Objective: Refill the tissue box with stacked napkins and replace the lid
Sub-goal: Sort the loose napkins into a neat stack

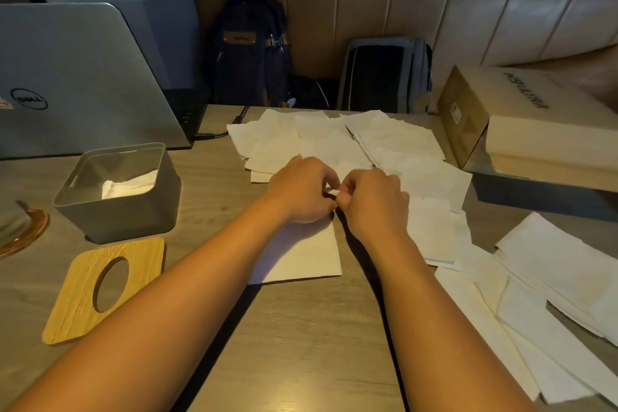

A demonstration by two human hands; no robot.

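I see both hands meeting at the middle of the table (301,344). The left hand (302,189) and right hand (371,201) have their fingers curled in tight, and together they pinch a small white corner of a napkin (333,193) between the fingertips. I cannot tell whether that corner belongs to the flat napkin sheet (301,254) lying just under the wrists.

At 9 o'clock from the hands stands the grey tissue box (117,191), upright and with its top open. Inside it I see one crumpled white napkin (130,184) low against the right wall; the rest of the box interior shows bare grey. The wooden lid (103,288) with its oval hole lies flat on the table at 7 o'clock, just in front of the box and off it.

Loose napkins (334,140) spread at 12 o'clock, and more overlapping napkins (535,311) lie at 4 o'clock. A closed cardboard box (521,124) sits at 2 o'clock and a laptop (83,77) at 10 o'clock.
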